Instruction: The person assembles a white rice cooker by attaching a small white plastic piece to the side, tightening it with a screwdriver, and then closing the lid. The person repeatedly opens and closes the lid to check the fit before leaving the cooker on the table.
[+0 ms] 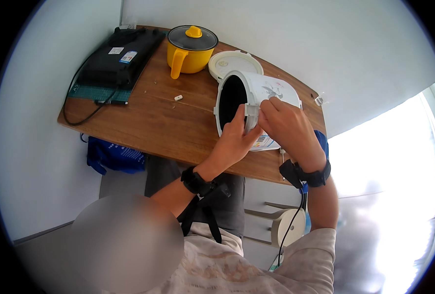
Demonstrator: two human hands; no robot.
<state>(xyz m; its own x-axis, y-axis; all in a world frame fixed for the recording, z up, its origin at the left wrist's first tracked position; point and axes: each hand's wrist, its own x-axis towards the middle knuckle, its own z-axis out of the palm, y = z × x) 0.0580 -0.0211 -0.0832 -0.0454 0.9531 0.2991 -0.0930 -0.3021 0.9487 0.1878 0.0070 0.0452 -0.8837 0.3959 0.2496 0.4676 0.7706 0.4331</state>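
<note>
A white lidded-type bucket [281,88] lies tipped on its side on the wooden table, its dark open mouth facing left. Clips sit around its rim. My left hand [232,141] grips the near rim, its fingers and thumb closed around the edge just below a white plastic clip [251,110]. Right beside that clip, my right hand [287,123] is closed, fingertips pinched together against the bucket's outer wall. What those fingertips hold is hidden. Behind the bucket, a round white lid [237,62] lies flat.
A yellow pot [193,61] with a glass lid stands at the back. At left, a black flat appliance [104,66] with a cable rests on a green mat [91,92]. A small white piece [178,98] lies mid-table [153,117]. Below are a blue bag [114,154] and a white stool [286,228].
</note>
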